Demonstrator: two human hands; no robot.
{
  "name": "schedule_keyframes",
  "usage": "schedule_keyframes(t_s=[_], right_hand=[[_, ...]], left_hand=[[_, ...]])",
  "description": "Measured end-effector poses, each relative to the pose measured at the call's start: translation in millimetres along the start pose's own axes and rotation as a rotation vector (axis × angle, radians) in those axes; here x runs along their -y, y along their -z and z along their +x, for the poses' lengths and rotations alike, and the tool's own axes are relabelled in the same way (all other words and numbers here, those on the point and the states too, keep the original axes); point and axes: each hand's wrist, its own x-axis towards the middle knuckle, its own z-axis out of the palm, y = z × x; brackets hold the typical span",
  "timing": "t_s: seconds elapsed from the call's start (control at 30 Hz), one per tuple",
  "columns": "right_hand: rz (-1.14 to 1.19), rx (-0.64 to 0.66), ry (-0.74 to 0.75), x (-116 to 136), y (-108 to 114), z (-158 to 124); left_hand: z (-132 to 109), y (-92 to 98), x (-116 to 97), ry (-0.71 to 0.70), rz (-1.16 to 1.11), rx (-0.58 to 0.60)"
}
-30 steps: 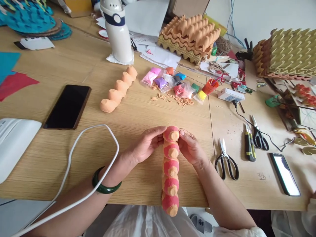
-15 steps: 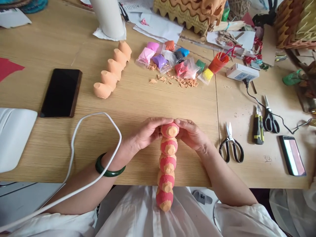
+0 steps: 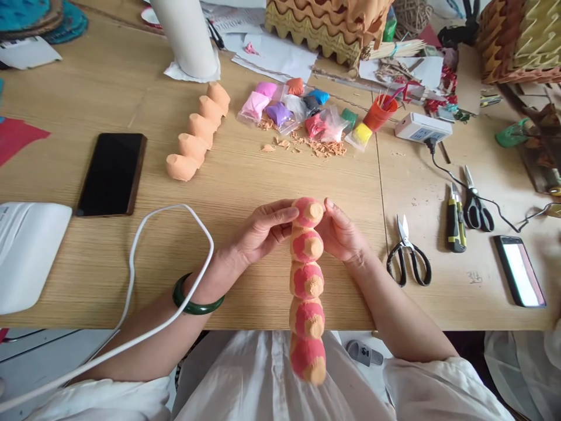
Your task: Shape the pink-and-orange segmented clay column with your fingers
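Observation:
Both my hands hold a strip of egg-carton cones (image 3: 307, 280) coated with pink clay, its orange tips bare. The strip runs from the table's front edge toward my lap. My left hand (image 3: 263, 231) pinches the far end cone from the left, fingers closed on it. My right hand (image 3: 342, 234) presses the same end from the right, thumb up against the top cone. A plain orange cone strip (image 3: 197, 131) lies farther back on the wooden table (image 3: 245, 181).
Small bags of coloured clay (image 3: 302, 111) and orange scraps lie beyond. Scissors (image 3: 407, 251), a utility knife (image 3: 456, 219), second scissors (image 3: 475, 204) and a lit phone (image 3: 521, 272) sit right. A dark phone (image 3: 111, 174), white device (image 3: 26, 251) and white cable (image 3: 166, 280) lie left.
The view dropped and shifted. The pink strip has turned slightly in my hands, its near end now hanging lower over my lap; both hands keep their grip on the far end.

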Motion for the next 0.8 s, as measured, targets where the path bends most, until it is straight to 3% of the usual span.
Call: schedule_keyframes(t_s=[0.1,0.23,0.37,0.57,0.8], right_hand=[[-0.041,0.004,0.037,0.4,0.1,-0.4],[-0.043,-0.084,0.124,2.8,-2.6,-1.0],[-0.004,-0.139,0.147,4.7,-6.4,0.4],[-0.038,-0.146,0.16,1.2,-6.1,0.0],[-0.081,-0.101,0.158,0.4,-4.1,2.6]], left_hand=[[4.1,0.4,1.0,-0.025,-0.056,-0.066],[6.6,-0.9,1.7,-0.015,-0.137,-0.046],[1.9,-4.7,-1.5,-0.067,0.002,-0.021],[1.8,-4.2,-4.1,-0.226,0.201,-0.144],[3.6,-3.2,-7.2,-0.164,0.213,-0.188]])
